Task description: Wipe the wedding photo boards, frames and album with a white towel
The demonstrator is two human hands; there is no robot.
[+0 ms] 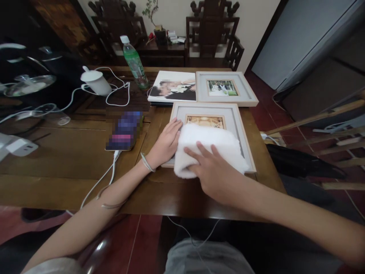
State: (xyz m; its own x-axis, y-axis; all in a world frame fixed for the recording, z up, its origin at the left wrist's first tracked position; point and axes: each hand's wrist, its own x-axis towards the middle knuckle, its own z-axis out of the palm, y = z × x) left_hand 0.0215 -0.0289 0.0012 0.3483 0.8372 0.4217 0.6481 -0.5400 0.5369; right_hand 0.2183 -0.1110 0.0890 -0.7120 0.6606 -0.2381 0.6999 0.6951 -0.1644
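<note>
A picture frame (242, 133) with a pale wood border lies flat on the wooden table, its small inner picture partly showing. On its lower part rests a thick, folded white cloth (209, 140). My right hand (212, 171) grips the cloth from the near side, fingers spread over the top and the thumb by the fold. My left hand (167, 142) lies flat with fingers stretched out along the frame's left side, close beside the cloth. The cloth hides the lower part of the picture.
Behind lie a second frame (248, 89) and a photo panel (173, 89). To the left are a phone (124, 131) on a charging cable, a green-labelled bottle (134, 62), a white lidded cup (97, 83) and a power strip (21, 146). The table's edge (199, 213) runs near my body.
</note>
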